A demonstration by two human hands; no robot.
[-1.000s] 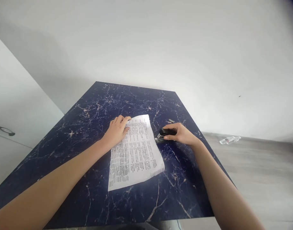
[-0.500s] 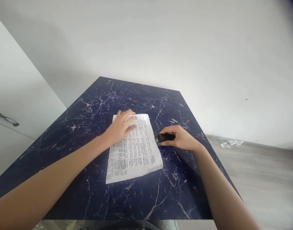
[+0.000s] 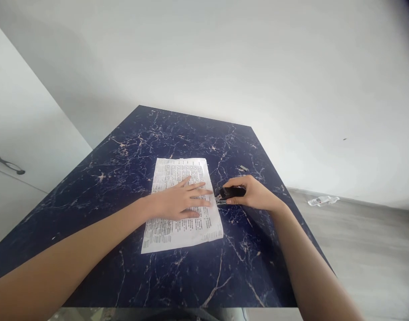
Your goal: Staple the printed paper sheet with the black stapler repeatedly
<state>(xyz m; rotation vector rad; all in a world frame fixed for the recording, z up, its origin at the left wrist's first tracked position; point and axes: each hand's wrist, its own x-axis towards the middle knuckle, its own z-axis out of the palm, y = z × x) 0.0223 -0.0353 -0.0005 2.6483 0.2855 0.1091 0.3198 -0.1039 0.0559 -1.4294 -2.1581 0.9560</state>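
A printed sheet of paper [image 3: 177,171] lies flat on the dark blue marble table [image 3: 134,142]. My left hand [image 3: 181,201] rests flat on the middle of the sheet, fingers stretched out and pointing right. My right hand [image 3: 254,194] is closed round a black stapler [image 3: 229,193], which sits at the right edge of the paper with its metal mouth toward the sheet. The stapler's nose touches or nearly touches the paper edge just beyond my left fingertips.
A small metal piece [image 3: 243,168] lies on the table behind the stapler. A plastic bottle [image 3: 321,200] lies on the grey floor to the right. A white cabinet with a dark handle [image 3: 7,165] stands at the left.
My left hand slid from the sheet's top corner down to its middle and spread flat. The paper now lies flatter and straighter. The stapler moved slightly closer to the paper's edge.
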